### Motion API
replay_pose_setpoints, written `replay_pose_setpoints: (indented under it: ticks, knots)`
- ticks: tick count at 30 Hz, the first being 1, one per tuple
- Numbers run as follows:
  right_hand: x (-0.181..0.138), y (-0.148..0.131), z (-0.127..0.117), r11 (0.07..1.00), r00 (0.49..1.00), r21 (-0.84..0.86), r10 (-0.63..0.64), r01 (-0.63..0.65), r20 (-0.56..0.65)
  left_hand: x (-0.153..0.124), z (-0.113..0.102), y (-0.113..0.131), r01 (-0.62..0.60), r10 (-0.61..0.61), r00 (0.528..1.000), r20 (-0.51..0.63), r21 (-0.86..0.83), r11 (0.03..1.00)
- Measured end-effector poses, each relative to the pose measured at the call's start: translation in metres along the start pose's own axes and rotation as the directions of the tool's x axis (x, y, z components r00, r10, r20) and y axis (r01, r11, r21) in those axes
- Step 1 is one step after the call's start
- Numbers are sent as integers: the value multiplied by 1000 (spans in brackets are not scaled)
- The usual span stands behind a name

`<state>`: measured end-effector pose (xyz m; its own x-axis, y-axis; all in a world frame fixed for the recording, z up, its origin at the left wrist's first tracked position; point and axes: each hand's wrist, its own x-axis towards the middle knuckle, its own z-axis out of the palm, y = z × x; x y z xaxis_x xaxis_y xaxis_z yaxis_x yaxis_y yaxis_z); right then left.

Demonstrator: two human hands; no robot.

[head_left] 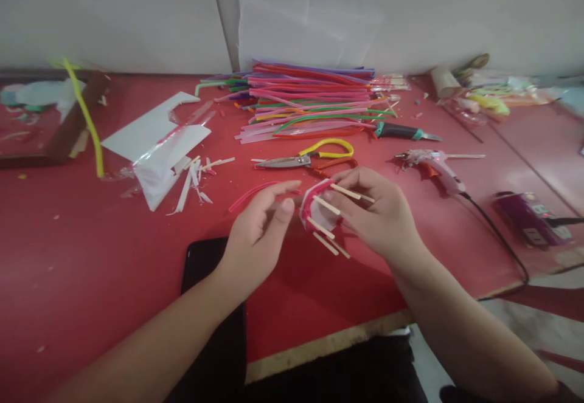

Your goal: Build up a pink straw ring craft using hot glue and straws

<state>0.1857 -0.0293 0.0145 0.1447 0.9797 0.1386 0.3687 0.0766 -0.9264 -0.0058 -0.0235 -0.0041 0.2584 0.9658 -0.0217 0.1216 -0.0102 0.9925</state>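
My right hand (376,208) grips a small round craft piece. It has a white base (323,213) edged in pink, with several thin wooden sticks (326,204) standing out from it toward me and to the right. My left hand (260,227) is just left of this piece, thumb and fingers bent around a pink pipe cleaner (249,195). One end of the pipe cleaner sticks out to the left, and the other runs toward the pink edge; its exact contact with the fingers is partly hidden. Yellow-and-orange-handled scissors (292,161) lie just beyond both hands.
Behind lies a pile of coloured pipe cleaners (310,96), with a dark-handled cutter (401,130) beside it. A corded glue gun (435,166) and purple box (531,217) are at right. White card (141,129) and scraps sit left; a black phone (205,263) lies under my left arm.
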Motion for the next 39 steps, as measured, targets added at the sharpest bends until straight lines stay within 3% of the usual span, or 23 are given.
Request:
replay_pose_setpoints:
  ticks: [5,10,18,25,32,39]
  knots:
    - [4,7,2,999,999,22,35,-35,-23,7,0,-3,74,-101,993,-68,-318,945]
    - [2,9,3,998,999,-63,2,-5,-48,12,0,-5,75,-128,987,-103,-407,910]
    - [-1,8,5,994,999,-107,-10,6,-40,11,-2,-4,24,-119,960,-254,-348,937]
    - [-1,9,5,991,999,-131,-23,17,-43,11,-7,-10,26,-74,970,-232,-205,978]
    - [0,9,5,992,998,-128,-26,19,-55,9,-3,0,-47,7,995,-102,-393,918]
    - [0,10,5,991,999,-129,-30,24,-43,15,-4,-5,23,-108,968,-226,-349,937]
